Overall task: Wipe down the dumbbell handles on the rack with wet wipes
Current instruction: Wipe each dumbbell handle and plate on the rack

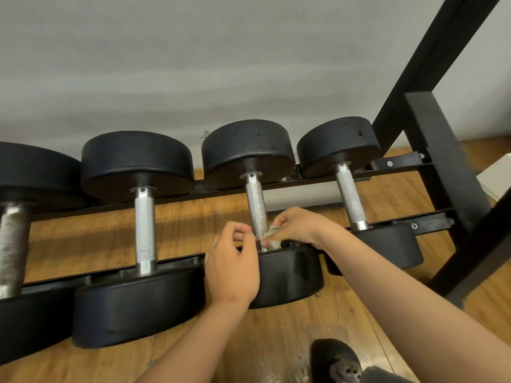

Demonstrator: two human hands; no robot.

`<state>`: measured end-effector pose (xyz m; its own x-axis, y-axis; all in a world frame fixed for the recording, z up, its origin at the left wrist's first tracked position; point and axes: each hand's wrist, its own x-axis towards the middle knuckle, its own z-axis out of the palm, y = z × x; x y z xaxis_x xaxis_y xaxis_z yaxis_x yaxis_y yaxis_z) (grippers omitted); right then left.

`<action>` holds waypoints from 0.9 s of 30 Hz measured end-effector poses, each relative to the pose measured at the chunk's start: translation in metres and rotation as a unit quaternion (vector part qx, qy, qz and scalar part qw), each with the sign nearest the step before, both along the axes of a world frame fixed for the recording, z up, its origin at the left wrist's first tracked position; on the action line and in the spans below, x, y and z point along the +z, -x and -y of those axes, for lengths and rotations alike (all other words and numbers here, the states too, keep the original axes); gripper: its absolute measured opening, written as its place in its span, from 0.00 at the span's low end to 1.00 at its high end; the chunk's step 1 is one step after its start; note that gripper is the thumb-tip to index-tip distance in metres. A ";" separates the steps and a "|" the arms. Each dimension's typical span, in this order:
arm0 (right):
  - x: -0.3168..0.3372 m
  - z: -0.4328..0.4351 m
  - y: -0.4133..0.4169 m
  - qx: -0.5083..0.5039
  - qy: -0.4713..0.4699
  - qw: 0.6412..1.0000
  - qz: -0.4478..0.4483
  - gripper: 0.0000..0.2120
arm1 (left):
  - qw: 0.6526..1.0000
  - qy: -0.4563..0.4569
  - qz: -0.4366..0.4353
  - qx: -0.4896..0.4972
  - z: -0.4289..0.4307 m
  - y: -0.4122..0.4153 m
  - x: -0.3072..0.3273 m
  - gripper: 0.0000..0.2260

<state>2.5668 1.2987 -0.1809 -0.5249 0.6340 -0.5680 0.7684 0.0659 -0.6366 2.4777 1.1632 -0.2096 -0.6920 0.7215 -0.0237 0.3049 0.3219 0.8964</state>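
Several black dumbbells lie across the black rack, their knurled steel handles pointing toward me. Both hands meet at the near end of the third dumbbell's handle. My right hand pinches a crumpled whitish wet wipe against the handle's base, just above the near weight head. My left hand sits to the left of the handle with its fingers curled, the fingertips at the handle's base by the wipe. Whether the left fingers hold the wipe is unclear.
Neighbouring handles stand at the left and the right; a rust-stained one is at the far left. The rack's upright post rises at the right. A grey wall is behind, wooden floor below, my shoe at bottom.
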 end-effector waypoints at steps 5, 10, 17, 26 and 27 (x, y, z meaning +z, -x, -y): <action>-0.006 0.000 0.003 -0.047 -0.011 0.998 -0.041 0.18 | 1.000 -0.001 -0.004 0.004 0.000 0.000 0.000 0.10; -0.002 -0.004 0.010 -0.143 0.026 0.978 -0.152 0.16 | 1.000 -0.007 -0.006 0.006 0.000 0.000 0.002 0.12; 0.002 -0.023 0.047 -0.305 0.035 0.915 -0.261 0.18 | 1.000 -0.011 0.002 0.004 0.000 -0.001 0.003 0.11; 0.003 -0.028 0.042 -0.219 0.031 0.955 -0.200 0.15 | 1.000 -0.008 -0.003 -0.003 0.000 -0.001 0.003 0.12; 0.002 -0.025 0.038 -0.203 0.020 0.961 -0.184 0.15 | 1.000 -0.008 -0.004 -0.002 0.001 0.000 0.002 0.13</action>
